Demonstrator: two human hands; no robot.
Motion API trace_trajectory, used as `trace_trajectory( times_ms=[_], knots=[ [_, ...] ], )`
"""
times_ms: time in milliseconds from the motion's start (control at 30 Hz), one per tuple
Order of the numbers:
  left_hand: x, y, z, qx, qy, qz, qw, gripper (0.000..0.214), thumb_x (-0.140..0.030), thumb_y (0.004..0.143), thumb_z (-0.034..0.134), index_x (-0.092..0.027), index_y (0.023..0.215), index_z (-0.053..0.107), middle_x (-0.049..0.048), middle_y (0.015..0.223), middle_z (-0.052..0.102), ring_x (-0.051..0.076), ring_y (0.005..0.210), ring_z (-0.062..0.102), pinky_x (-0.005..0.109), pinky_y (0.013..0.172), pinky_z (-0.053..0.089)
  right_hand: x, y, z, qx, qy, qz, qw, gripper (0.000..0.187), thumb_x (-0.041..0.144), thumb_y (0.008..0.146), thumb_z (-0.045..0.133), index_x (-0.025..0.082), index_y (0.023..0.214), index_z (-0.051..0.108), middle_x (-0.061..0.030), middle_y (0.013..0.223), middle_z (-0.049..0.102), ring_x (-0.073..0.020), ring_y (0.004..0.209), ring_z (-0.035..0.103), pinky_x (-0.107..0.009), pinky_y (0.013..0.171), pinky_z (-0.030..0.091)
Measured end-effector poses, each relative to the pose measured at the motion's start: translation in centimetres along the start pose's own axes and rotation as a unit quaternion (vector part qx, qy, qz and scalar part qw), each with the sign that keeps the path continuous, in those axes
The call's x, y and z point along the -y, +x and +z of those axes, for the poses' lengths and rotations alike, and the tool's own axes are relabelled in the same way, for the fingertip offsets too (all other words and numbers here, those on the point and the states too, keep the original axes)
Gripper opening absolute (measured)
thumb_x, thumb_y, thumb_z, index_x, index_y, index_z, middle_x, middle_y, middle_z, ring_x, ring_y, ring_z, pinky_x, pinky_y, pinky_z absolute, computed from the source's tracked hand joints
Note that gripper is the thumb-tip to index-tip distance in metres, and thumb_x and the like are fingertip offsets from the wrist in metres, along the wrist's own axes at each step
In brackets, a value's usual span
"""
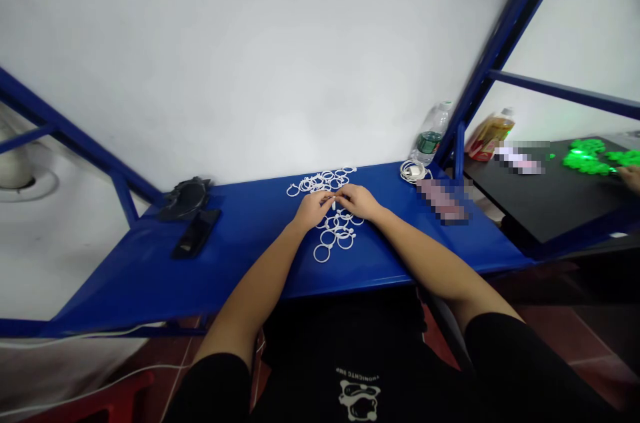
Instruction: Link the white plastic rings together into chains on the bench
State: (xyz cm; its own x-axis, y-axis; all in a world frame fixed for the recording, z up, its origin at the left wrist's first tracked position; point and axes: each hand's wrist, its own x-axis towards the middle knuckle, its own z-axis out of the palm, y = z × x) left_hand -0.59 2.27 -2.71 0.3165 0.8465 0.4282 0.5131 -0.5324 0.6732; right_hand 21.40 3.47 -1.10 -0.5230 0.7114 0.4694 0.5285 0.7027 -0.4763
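Observation:
My left hand and my right hand meet over the middle of the blue table, thumbs and fingertips pinched together. Between the fingertips a small white plastic piece shows, pointing down; most of it is hidden by the fingers. Beyond the hands lies a pile of white plastic rings with small knobs on their rims. More such rings are spread on the near side, the closest being a single white ring. Some of these pass partly under my hands.
On the left are a black phone and a dark plastic bag. To the right stand a coiled white cable, a water bottle and a blurred-out item. Another person's hand is near green pieces on a black table.

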Motion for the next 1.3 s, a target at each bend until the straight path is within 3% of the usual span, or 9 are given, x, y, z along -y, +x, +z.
trace_trajectory(
  times_ms=[333,467,533,633,700,767,967,1133,1300],
  knots=[
    [-1.0,1.0,0.2,-0.095,-0.067,0.010,0.993,0.014,-0.031,0.098,0.066,-0.021,0.101,0.076,0.0056,0.103,0.080,0.020,0.092,0.076,0.036,0.087,0.062,1.2,0.8,-0.3,-0.078,0.028,-0.022,0.996,0.020,0.031,0.105,0.055,0.020,0.099,0.070,-0.0060,0.091,0.072,-0.0193,0.084,0.065,-0.030,0.079,0.049],
    [-1.7,1.1,-0.5,-0.121,0.011,0.049,0.991,0.010,-0.027,0.099,0.065,-0.022,0.099,0.074,0.0075,0.114,0.078,0.023,0.112,0.071,0.043,0.106,0.055,0.0,1.0,-0.8,-0.077,0.004,0.030,0.997,0.025,0.032,0.108,0.051,0.021,0.119,0.071,-0.0084,0.110,0.075,-0.0219,0.100,0.068,-0.033,0.090,0.053],
    [-1.9,1.0,-0.7,-0.114,0.038,0.050,0.992,0.011,-0.025,0.099,0.063,-0.022,0.098,0.073,0.0082,0.121,0.077,0.024,0.120,0.068,0.046,0.114,0.050,-1.0,1.0,-0.8,-0.069,-0.057,0.083,0.992,0.035,0.026,0.106,0.051,0.022,0.139,0.063,-0.0114,0.132,0.070,-0.0251,0.115,0.067,-0.036,0.096,0.054],
    [-2.1,0.5,-0.3,-0.020,0.018,0.035,0.999,0.017,-0.026,0.100,0.060,-0.022,0.107,0.075,0.0076,0.123,0.077,0.023,0.120,0.070,0.044,0.111,0.052,-2.2,1.0,-0.4,-0.013,-0.141,0.140,0.980,0.049,0.019,0.100,0.056,0.026,0.149,0.058,-0.0128,0.149,0.060,-0.0289,0.122,0.066,-0.039,0.097,0.056],
    [-2.1,0.1,0.3,0.058,-0.011,0.023,0.998,0.025,-0.029,0.101,0.059,-0.022,0.120,0.073,0.0062,0.117,0.079,0.022,0.111,0.073,0.039,0.103,0.057,-2.7,1.1,-0.1,0.023,-0.170,0.147,0.974,0.045,0.018,0.099,0.058,0.028,0.143,0.065,-0.0118,0.148,0.062,-0.0290,0.118,0.068,-0.039,0.097,0.057],
    [-2.0,-0.2,0.8,0.084,-0.025,0.012,0.996,0.033,-0.030,0.101,0.060,-0.022,0.131,0.069,0.0044,0.107,0.081,0.020,0.101,0.076,0.035,0.096,0.059,-3.0,1.1,0.2,0.039,-0.176,0.137,0.974,0.038,0.018,0.100,0.058,0.027,0.134,0.070,-0.0107,0.142,0.065,-0.0276,0.115,0.069,-0.037,0.096,0.057],
    [-0.7,0.0,0.0,-0.014,-0.025,-0.048,0.998,0.025,-0.027,0.097,0.065,-0.019,0.119,0.074,0.0050,0.097,0.081,0.019,0.089,0.077,0.035,0.090,0.062,-3.2,0.7,-0.2,0.014,-0.126,0.133,0.983,0.013,0.020,0.097,0.063,0.022,0.101,0.075,-0.0099,0.126,0.069,-0.0243,0.111,0.068,-0.033,0.094,0.055],
    [0.4,0.2,-0.9,-0.018,-0.034,-0.091,0.995,0.021,-0.026,0.095,0.067,-0.019,0.112,0.077,0.0069,0.100,0.081,0.020,0.089,0.077,0.037,0.088,0.063,-3.0,0.5,-0.7,-0.067,-0.034,0.085,0.994,0.013,0.023,0.100,0.056,0.020,0.102,0.069,-0.0116,0.132,0.064,-0.0238,0.118,0.063,-0.037,0.102,0.052],
    [0.5,0.1,-0.8,-0.001,-0.021,-0.072,0.997,0.029,-0.029,0.096,0.066,-0.020,0.122,0.073,0.0040,0.093,0.079,0.017,0.081,0.074,0.033,0.081,0.062,-2.7,0.4,-0.7,-0.061,-0.012,0.083,0.995,0.015,0.024,0.100,0.053,0.020,0.101,0.067,-0.0089,0.102,0.072,-0.0236,0.096,0.065,-0.036,0.091,0.051]
  ],
)
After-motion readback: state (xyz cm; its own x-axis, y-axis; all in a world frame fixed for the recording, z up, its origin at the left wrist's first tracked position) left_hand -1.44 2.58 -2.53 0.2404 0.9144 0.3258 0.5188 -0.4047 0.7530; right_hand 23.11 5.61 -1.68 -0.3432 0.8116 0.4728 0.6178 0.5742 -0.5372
